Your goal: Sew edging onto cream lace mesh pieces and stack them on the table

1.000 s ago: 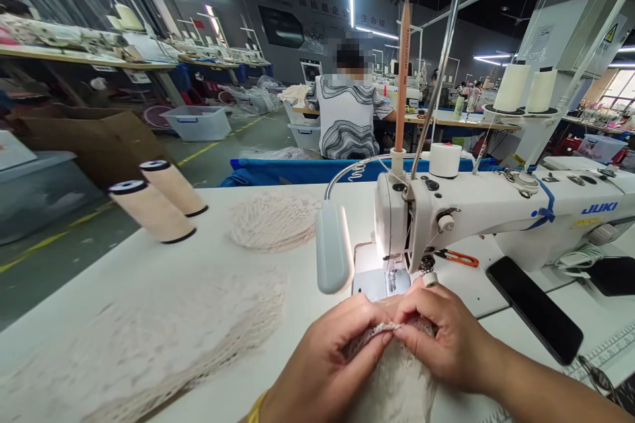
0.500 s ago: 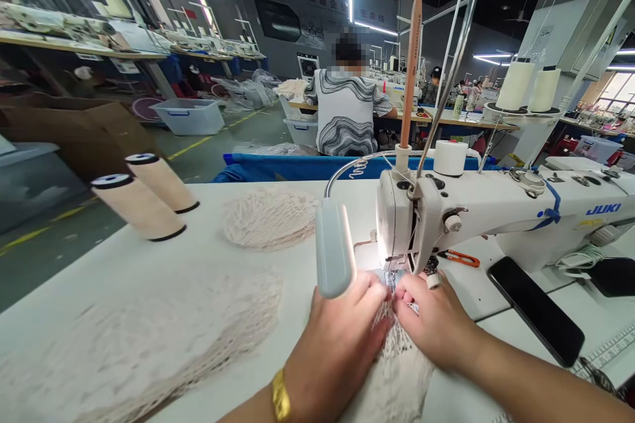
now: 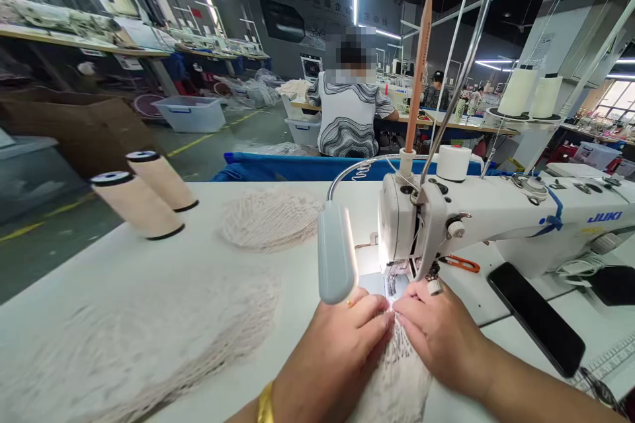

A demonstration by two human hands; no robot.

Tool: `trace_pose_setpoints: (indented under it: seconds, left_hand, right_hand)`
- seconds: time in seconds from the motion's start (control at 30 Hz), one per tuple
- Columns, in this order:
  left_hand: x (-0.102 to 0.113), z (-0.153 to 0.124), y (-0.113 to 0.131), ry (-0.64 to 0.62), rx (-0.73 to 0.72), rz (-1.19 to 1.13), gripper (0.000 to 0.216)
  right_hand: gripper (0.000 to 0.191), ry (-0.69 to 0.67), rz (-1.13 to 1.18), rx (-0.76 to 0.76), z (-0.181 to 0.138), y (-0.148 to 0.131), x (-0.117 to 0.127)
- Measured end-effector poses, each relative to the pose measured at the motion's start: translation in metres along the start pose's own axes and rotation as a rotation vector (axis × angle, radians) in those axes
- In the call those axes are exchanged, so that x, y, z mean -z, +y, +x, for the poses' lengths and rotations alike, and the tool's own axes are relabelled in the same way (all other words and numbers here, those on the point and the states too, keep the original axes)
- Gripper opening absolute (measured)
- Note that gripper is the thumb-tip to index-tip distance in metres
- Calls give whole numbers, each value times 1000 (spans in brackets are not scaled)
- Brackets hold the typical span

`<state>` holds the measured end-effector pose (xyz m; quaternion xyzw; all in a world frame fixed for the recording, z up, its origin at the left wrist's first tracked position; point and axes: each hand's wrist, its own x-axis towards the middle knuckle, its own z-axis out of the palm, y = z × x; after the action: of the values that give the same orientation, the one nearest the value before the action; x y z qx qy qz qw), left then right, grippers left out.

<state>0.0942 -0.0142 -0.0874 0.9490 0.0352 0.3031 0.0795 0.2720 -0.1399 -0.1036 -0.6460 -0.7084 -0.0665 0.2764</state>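
Both hands reach in from the near side of the table (image 3: 124,264) and meet just in front of the needle area of the sewing machine (image 3: 476,205), palms down, wrists low, the fingertips nearly touching. The left hand (image 3: 337,337) has its fingers bent and close together, thumb and forefinger pinching the lace piece (image 3: 397,377) at its narrow far end. The right hand (image 3: 441,330) is likewise mostly closed, pinching the same end from the other side, its knuckles just beside the machine head. The lace piece hangs back from the fingertips toward the table's near edge, between the two forearms.

One second ago the hands held a gathered edge lifted, a little nearer the body; now that edge is down by the presser foot. Against half a second ago, the fingers look straighter and less fisted. The piles, spools and phone keep their places on the table.

Toward the left edge lies the large lace pile (image 3: 149,337); beyond it, by the far edge, are the small lace pile (image 3: 270,219) and, at the far left corner, two thread spools (image 3: 139,205). White tabletop runs between the piles. The lamp (image 3: 336,254) hangs close above the left hand, limiting room there. Right of the right hand lie the phone (image 3: 536,317) and orange snips (image 3: 461,263).
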Motion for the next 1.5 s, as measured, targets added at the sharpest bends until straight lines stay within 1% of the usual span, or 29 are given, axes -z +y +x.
trace_pose_setpoints:
  seconds: [0.1,0.17,0.23,0.33,0.5,0.83,1.0,1.1,1.17,1.23,1.3,1.33,1.37,1.4,1.43,1.47,1.5]
  left_hand:
    - [2,-1,3,-31,20,52,28]
    - [4,-2,3,-60,18,74,20]
    - [4,-2,2,-82,11,89,17]
    - [5,-2,-1,-90,12,107,18]
    - [1,-1,-2,-80,23,94,19]
    - [1,-3,1,-123,58,97,19]
    - [-1,-2,-1,-137,70,103,20]
    - [-3,-3,-2,-147,79,85,22]
    - [-3,-4,-3,-145,101,52,21]
    - [1,-7,-3,-153,123,-3,22]
    - [9,-10,-2,-179,116,-85,39]
    - [14,-11,-1,-198,102,-129,50]
    - [18,-13,0,-218,86,-167,55]
    - [21,-13,1,-233,77,-195,51]
    - [23,-13,2,-233,80,-210,37]
    - [23,-13,4,-225,91,-216,21]
    - [22,-12,5,-207,107,-218,15]
  right_hand:
    - [22,3,-42,6,-1,1,-1]
    - [22,6,-68,-5,-1,2,-1]
    - [23,9,-84,-12,1,2,0]
    - [25,21,-99,-16,3,3,1]
    - [21,26,-123,-34,4,4,-1]
    - [24,18,-128,-36,4,4,-1]
    - [22,15,-149,-65,5,5,-3]
    - [24,-25,-140,-85,5,6,-4]
    - [25,-55,-125,-90,4,5,0]
    - [18,-85,-88,-84,3,5,9]
    - [5,-156,7,-63,0,4,23]
    - [13,-215,74,-46,-1,4,30]
    - [30,-275,136,-28,-3,4,36]
    - [43,-320,178,-11,-4,4,40]
    - [48,-353,201,4,-5,4,43]
    - [42,-363,202,20,-5,4,44]
    - [28,-353,185,35,-5,4,43]
